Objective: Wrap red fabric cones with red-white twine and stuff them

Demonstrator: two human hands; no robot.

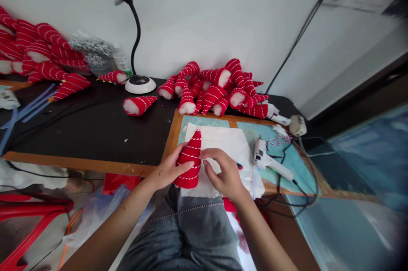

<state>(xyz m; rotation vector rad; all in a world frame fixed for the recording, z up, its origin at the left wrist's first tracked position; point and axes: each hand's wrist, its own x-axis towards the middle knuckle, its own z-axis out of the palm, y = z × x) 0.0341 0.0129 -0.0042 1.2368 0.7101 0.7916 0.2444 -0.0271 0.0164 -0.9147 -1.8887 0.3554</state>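
Left hand grips red felt cone wound with white twisted cord; thumb lies across the cone's front near the base, other fingers mostly hidden behind its left side. Cone stands nearly upright, tip up, over the left part of the white sheet, the landmark. Right hand, over the sheet's middle, has thumb and index close together at the cone's right edge; can't tell whether they pinch cord. Hot glue gun right of sheet; stuffed striped cones piled behind it.
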